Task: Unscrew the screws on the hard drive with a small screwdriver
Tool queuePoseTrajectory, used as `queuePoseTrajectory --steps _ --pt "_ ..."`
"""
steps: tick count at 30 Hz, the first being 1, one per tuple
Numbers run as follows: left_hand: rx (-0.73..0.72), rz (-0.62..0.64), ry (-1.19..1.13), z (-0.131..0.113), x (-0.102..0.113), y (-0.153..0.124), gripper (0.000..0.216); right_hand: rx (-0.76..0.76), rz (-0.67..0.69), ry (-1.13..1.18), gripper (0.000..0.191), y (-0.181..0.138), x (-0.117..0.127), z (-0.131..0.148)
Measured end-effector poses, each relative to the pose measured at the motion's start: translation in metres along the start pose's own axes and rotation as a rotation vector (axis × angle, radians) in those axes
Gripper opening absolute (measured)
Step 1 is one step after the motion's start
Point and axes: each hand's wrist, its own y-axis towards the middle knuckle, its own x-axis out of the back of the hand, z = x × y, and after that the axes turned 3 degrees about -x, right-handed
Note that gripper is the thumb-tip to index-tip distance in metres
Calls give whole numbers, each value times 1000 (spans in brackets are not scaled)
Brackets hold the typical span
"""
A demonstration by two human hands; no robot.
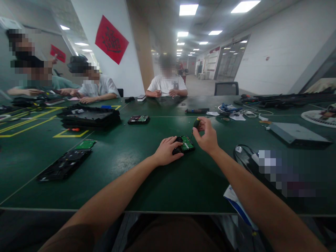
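A hard drive (187,143) lies on the green table with its green circuit board facing up. My left hand (168,151) grips its left side, fingers over the far edge and thumb along the near one, covering part of the drive. In my right hand (207,137) is a screwdriver (196,122) with a dark, yellow-banded handle, held upright between thumb and fingers. Its thin shaft points down at the right end of the drive; whether the tip sits in a screw is too small to tell.
Left are black drive parts (65,164), a loose green circuit board (86,144) and stacked black trays (89,117). Another hard drive (139,119) lies farther back. A grey metal box (299,133), cables (249,112) and a screwdriver-like tool (198,110) are right. Several people sit around the table.
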Motion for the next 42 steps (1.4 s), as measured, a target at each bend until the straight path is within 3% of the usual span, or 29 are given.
queuePoseTrajectory --steps 28,42 --pt "-4 19 3 -2 3 -1 59 28 -40 -86 58 -4 -4 -6" --pt "-3 27 3 0 1 0 58 1 -15 -24 60 -6 -6 -7"
